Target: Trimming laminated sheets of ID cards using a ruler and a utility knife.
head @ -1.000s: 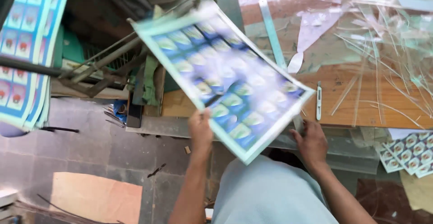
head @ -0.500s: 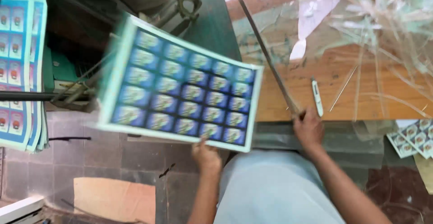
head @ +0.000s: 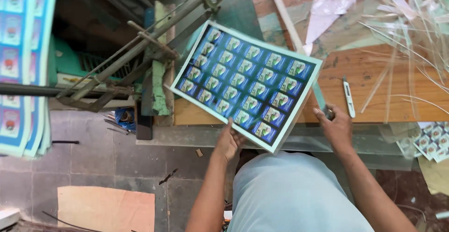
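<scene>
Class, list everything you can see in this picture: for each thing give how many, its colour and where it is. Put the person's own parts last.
printed sheet: one, blue pictures with pale border, held over the table's front edge
wooden table: one, orange-brown, upper right
metal lever frame: one, rusty grey-green, left of the sheet
utility knife: one, white, on the table by the right hand
long strip: one, pale, slanting across the table down to the right hand
clear plastic offcuts: many, transparent, top right
stack of sheets: one pile, blue, far left
cardboard piece: one, tan, on the floor
left hand: holds the sheet's lower edge
right hand: on the strip's near end
</scene>
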